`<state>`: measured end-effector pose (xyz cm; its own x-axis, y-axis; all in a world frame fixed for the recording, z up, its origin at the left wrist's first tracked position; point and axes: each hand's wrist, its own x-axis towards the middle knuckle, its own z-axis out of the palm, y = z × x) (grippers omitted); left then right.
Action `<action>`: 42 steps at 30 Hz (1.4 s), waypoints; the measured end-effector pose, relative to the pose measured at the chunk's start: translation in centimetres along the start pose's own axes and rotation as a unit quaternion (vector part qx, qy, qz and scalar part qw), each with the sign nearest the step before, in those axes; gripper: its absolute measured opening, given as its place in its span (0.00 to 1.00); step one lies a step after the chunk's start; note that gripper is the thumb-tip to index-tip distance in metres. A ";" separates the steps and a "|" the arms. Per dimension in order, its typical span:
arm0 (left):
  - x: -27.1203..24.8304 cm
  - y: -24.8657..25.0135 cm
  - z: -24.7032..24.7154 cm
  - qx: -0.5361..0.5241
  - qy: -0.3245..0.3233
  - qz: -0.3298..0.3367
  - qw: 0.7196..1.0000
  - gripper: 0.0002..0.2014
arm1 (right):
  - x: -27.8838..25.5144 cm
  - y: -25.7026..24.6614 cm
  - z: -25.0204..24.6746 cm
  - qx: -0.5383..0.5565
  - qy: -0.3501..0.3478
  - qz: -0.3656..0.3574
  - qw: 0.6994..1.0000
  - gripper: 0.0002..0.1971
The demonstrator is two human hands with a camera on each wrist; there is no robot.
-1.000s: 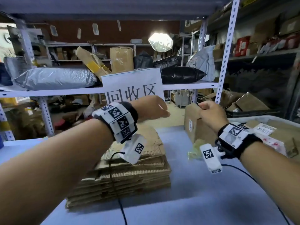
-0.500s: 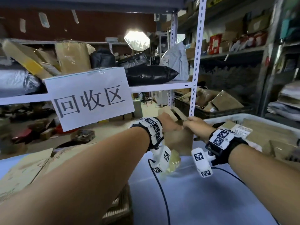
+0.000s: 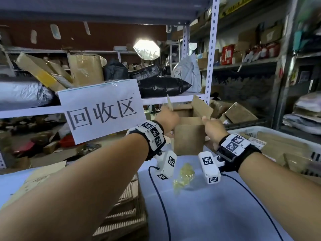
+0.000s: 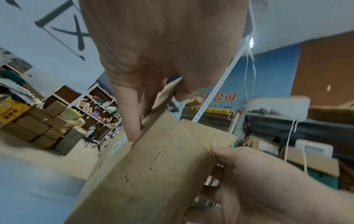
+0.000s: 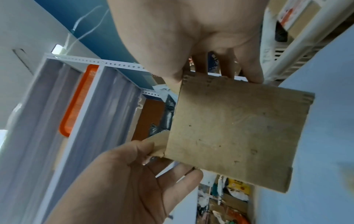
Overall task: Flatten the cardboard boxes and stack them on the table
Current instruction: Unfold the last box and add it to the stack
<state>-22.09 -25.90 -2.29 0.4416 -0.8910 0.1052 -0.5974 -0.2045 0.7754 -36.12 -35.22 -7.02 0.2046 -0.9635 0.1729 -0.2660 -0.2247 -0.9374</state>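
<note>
Cardboard box (image 3: 189, 134) between both hands, left hand (image 3: 167, 120) and right hand (image 3: 212, 127) gripping opposite flaps

Head view looks forward-down over forearms; wrist views sit close, facing fingers; all share cardboard box (image 3: 188, 136).

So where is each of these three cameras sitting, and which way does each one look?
Head: worn on the head, looking forward and down over the table; shows both forearms, the left hand and right hand gripping the flaps of a cardboard box.
Left wrist: on the left wrist, looking along the palm to the fingers pinching a flap; the right hand shows too.
Right wrist: on the right wrist, looking along the palm to the box; the left hand shows below.
Shared: both wrist views see the box and both hands.
</note>
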 end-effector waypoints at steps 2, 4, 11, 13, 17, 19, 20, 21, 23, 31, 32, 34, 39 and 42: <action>-1.9 0.6 -2.3 -0.116 0.027 0.006 0.993 0.24 | -1.5 -2.0 -0.2 0.010 0.032 -0.036 0.999 0.24; -4.1 0.8 -5.0 -0.142 0.022 0.034 0.989 0.38 | -3.4 -4.2 -0.3 0.032 0.043 -0.074 0.996 0.23; -15.3 -0.9 -13.8 -0.300 -0.027 0.119 0.946 0.51 | -12.6 -10.2 0.5 0.054 0.002 -0.231 0.971 0.11; -18.3 -2.9 -15.8 -0.344 0.035 0.117 0.931 0.45 | -15.6 -11.0 1.7 0.080 -0.035 -0.251 0.964 0.09; -24.1 -9.3 -18.1 -0.382 0.164 0.114 0.902 0.33 | -21.2 -10.6 4.7 0.105 -0.084 -0.304 0.943 0.10; -26.5 -12.4 -18.2 -0.393 0.209 0.102 0.890 0.22 | -23.4 -9.3 6.6 0.156 -0.121 -0.309 0.930 0.14; -27.3 -13.7 -18.1 -0.392 0.228 0.095 0.886 0.19 | -24.1 -8.5 7.6 0.196 -0.129 -0.292 0.927 0.17; -27.9 -14.9 -17.9 -0.392 0.239 0.088 0.884 0.17 | -24.7 -8.0 8.5 0.245 -0.129 -0.258 0.926 0.21; -28.5 -16.6 -17.3 -0.397 0.240 0.075 0.883 0.13 | -25.4 -7.1 10.2 0.316 -0.130 -0.198 0.919 0.20; -29.0 -19.3 -15.9 -0.247 0.216 0.081 0.941 0.44 | -26.2 -6.3 13.0 0.237 -0.092 -0.098 0.962 0.08; -29.1 -19.2 -15.8 -0.217 0.207 0.085 0.950 0.48 | -26.4 -6.3 12.9 0.224 -0.084 -0.080 0.968 0.10; -29.1 -18.8 -15.7 -0.158 0.201 0.092 0.963 0.53 | -26.2 -6.3 12.4 0.205 -0.073 -0.070 0.973 0.26; -28.9 -17.6 -15.7 -0.059 0.213 0.112 0.969 0.50 | -25.9 -6.6 10.4 0.245 -0.068 -0.142 0.957 0.21; -28.4 -16.9 -15.6 -0.019 0.268 0.116 0.956 0.25 | -26.4 -7.1 9.8 0.258 -0.086 -0.223 0.936 0.29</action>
<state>-14.10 9.17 -8.70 0.5866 -0.5724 0.5729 -0.7001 -0.0027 0.7141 -30.45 -6.72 -7.87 0.3483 -0.7428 0.5718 0.3633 -0.4553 -0.8128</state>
